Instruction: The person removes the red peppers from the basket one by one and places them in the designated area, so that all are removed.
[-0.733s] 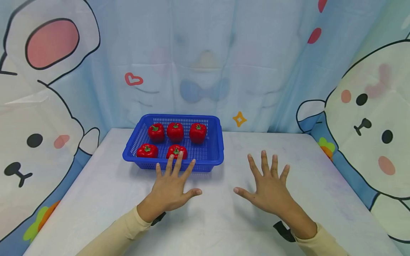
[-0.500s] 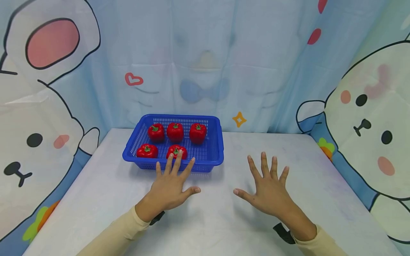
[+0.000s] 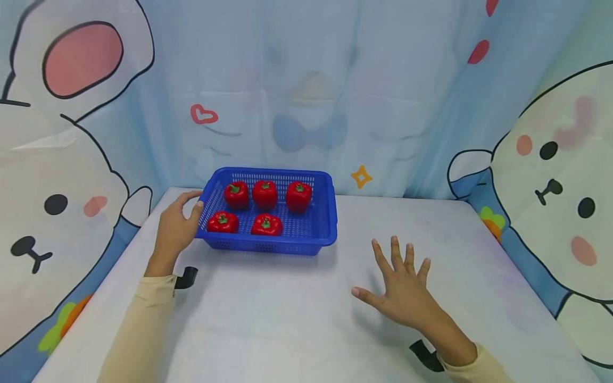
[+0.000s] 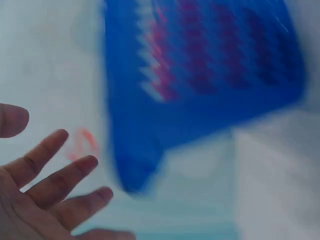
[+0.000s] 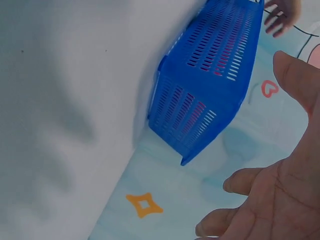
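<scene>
A blue plastic basket (image 3: 268, 246) stands at the back of the white table, with several red bell peppers (image 3: 298, 197) inside it in two rows. At the basket's left end is my left hand (image 3: 173, 230), its thumb overlapping the rim in the head view. The left wrist view shows that hand (image 4: 47, 192) with fingers spread beside the blurred basket (image 4: 135, 135), holding nothing. My right hand (image 3: 407, 295) hovers over the table right of the basket, fingers spread, with nothing in it. Part of its palm (image 5: 285, 190) shows in the right wrist view, apart from the basket (image 5: 215, 95).
A light blue curtain (image 3: 306, 80) with cartoon bears hangs behind the table and along both sides. The white tabletop (image 3: 287, 319) extends in front of the basket and to its right. Dark straps (image 3: 186, 277) show at both wrists.
My left hand has moved left and back, from in front of the basket to its left end. The right hand has hardly moved. The head view has shifted slightly.
</scene>
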### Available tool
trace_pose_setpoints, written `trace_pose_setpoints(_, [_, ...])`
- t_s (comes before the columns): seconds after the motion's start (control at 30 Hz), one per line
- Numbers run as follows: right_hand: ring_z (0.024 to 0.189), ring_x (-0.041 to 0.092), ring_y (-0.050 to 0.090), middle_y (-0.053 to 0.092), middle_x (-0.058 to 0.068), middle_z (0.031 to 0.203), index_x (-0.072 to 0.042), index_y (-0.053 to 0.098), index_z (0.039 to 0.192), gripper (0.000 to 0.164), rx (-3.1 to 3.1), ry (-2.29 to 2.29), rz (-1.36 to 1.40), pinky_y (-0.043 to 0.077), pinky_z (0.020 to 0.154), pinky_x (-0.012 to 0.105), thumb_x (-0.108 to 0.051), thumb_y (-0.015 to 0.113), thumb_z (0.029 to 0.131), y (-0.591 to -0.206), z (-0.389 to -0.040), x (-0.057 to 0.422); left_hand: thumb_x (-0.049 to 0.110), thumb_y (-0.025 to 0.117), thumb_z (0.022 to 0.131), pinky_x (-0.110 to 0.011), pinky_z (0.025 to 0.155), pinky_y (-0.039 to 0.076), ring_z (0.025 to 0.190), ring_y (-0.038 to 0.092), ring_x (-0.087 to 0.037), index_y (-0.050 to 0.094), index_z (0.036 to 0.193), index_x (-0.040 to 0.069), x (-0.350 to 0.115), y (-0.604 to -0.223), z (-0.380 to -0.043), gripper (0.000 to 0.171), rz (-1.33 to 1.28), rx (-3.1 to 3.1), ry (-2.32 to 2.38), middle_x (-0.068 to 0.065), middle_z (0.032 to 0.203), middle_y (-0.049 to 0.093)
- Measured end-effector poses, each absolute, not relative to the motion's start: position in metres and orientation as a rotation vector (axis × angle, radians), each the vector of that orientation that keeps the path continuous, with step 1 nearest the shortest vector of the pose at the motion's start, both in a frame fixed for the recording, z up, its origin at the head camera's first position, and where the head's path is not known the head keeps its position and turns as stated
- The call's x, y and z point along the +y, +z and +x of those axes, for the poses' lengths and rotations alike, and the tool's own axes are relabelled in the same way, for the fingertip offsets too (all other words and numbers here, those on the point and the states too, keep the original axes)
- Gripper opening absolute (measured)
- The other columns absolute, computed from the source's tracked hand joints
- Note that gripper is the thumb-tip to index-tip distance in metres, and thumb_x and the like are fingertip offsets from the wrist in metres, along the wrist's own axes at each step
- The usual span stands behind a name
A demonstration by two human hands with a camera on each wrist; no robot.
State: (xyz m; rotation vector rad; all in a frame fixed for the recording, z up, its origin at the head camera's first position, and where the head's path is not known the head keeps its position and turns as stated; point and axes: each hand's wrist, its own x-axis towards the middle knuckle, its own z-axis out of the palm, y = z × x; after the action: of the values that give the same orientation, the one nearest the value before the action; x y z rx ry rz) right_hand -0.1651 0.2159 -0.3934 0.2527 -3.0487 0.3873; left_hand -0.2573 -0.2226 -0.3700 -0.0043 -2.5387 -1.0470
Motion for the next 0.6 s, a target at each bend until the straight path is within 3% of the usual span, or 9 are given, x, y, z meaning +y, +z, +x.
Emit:
trace_pose_setpoints(0.13, [0.142, 0.062, -0.008, 0.001, 0.032, 0.160, -0.013, 0.015, 0.159, 0.113, -3.070, 0.400, 0.232, -0.011, 0.100, 0.082, -0.079, 0.057, 0.077, -0.400, -0.164, 0.215, 0.029, 0.045, 0.104, -0.061, 0.114, 0.028, 0.146, 0.030, -0.041, 0.044, 0.147, 0.008, -0.246, -0.395, -0.271, 0.048, 0.047, -2.512, -1.362, -0.019, 0.157, 0.036])
trace_pose_setpoints(0.27, [0.141, 0.063, -0.007, 0.001, 0.033, 0.160, -0.012, 0.017, 0.158, 0.111, -3.068, 0.419, 0.242, -0.010, 0.100, 0.082, -0.075, 0.060, 0.078, -0.404, -0.166, 0.215, 0.030, 0.041, 0.105, -0.055, 0.112, 0.034, 0.144, 0.034, -0.041, 0.036, 0.152, 0.011, -0.254, -0.414, -0.281, 0.051, 0.017, -2.422, -1.745, -0.018, 0.160, 0.030])
trace_pose_setpoints(0.37, [0.142, 0.062, -0.008, 0.000, 0.032, 0.160, -0.013, 0.015, 0.159, 0.110, -3.070, 0.438, 0.258, -0.011, 0.101, 0.081, -0.074, 0.060, 0.079, -0.405, -0.169, 0.212, 0.031, 0.039, 0.106, -0.037, 0.102, 0.049, 0.139, 0.041, -0.040, 0.031, 0.154, 0.016, -0.255, -0.420, -0.286, 0.052, 0.023, -2.345, -1.956, -0.019, 0.159, 0.031])
trace_pose_setpoints(0.47, [0.142, 0.062, -0.008, -0.001, 0.031, 0.161, -0.015, 0.013, 0.159, 0.110, -3.077, 0.460, 0.274, -0.011, 0.101, 0.081, -0.074, 0.059, 0.079, -0.405, -0.171, 0.208, 0.032, 0.037, 0.106, -0.020, 0.089, 0.052, 0.139, 0.040, -0.039, 0.029, 0.155, 0.022, -0.256, -0.424, -0.289, 0.050, 0.036, -2.304, -2.067, -0.017, 0.160, 0.028])
trace_pose_setpoints(0.53, [0.143, 0.061, 0.001, 0.005, 0.030, 0.161, -0.015, 0.013, 0.159, 0.109, -3.072, 0.453, 0.293, -0.008, 0.101, 0.082, -0.076, 0.057, 0.080, -0.402, -0.173, 0.203, 0.031, 0.035, 0.106, -0.025, 0.094, 0.052, 0.140, 0.037, -0.039, 0.029, 0.154, 0.026, -0.256, -0.427, -0.290, 0.048, 0.042, -2.259, -2.147, -0.015, 0.162, 0.022])
trace_pose_setpoints(0.6, [0.142, 0.058, 0.021, 0.022, 0.028, 0.159, -0.015, 0.020, 0.158, 0.104, -3.048, 0.464, 0.325, -0.001, 0.102, 0.083, -0.074, 0.057, 0.081, -0.398, -0.175, 0.195, 0.030, 0.034, 0.106, -0.038, 0.105, 0.046, 0.142, 0.034, -0.040, 0.029, 0.152, 0.031, -0.256, -0.429, -0.291, 0.046, 0.048, -2.227, -2.203, -0.012, 0.164, 0.016])
